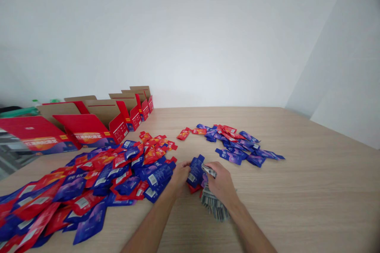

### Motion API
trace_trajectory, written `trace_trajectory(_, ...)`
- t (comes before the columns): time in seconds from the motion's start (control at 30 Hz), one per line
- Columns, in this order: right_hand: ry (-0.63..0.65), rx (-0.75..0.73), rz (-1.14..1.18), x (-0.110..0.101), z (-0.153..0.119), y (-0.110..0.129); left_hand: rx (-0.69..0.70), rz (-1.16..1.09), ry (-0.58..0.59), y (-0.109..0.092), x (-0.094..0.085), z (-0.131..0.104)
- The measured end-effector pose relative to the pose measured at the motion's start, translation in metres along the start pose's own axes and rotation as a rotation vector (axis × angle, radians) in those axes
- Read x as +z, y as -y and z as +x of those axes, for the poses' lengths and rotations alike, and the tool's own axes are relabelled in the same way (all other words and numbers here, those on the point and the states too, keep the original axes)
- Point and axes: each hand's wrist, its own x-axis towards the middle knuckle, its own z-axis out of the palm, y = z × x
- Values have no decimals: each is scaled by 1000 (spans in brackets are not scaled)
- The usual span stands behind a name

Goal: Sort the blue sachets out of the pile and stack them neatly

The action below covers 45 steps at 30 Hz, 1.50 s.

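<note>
Near the middle of the table, my left hand (180, 176) is closed on the side edge of a dark blue spouch-shaped pouch (196, 170) with a white barcode label. My right hand (221, 182) grips a grey striped cloth (215, 206), bunched between the fingers at the pouch's right side. The cloth's loose end hangs below the palm. Under the blue pouch a bit of a red pouch (194, 189) shows; whether it is held or lies on the table I cannot tell. My right fingers partly cover the blue pouch.
A large heap of red and blue pouches (101, 180) spreads over the table's left. A smaller group of pouches (237, 144) lies beyond my right hand. Several red cardboard boxes (89, 128) with raised flaps stand at the back left. A white wall (213, 47) rises behind the table.
</note>
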Motion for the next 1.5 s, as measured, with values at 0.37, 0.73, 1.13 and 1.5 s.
trace_trajectory(0.37,164,-369,51,35,-18,32,-56,-708,113,-1,-22,-38)
trace_trajectory(0.73,85,-387,-59,40,-16,25,-47,-803,209,-1,-15,-44)
trace_trajectory(1.13,-138,-328,-91,40,-11,20,-141,-897,330,-4,-12,-53)
trace_trajectory(1.5,95,-267,71,38,-31,42,-52,-873,-28,3,-22,-37)
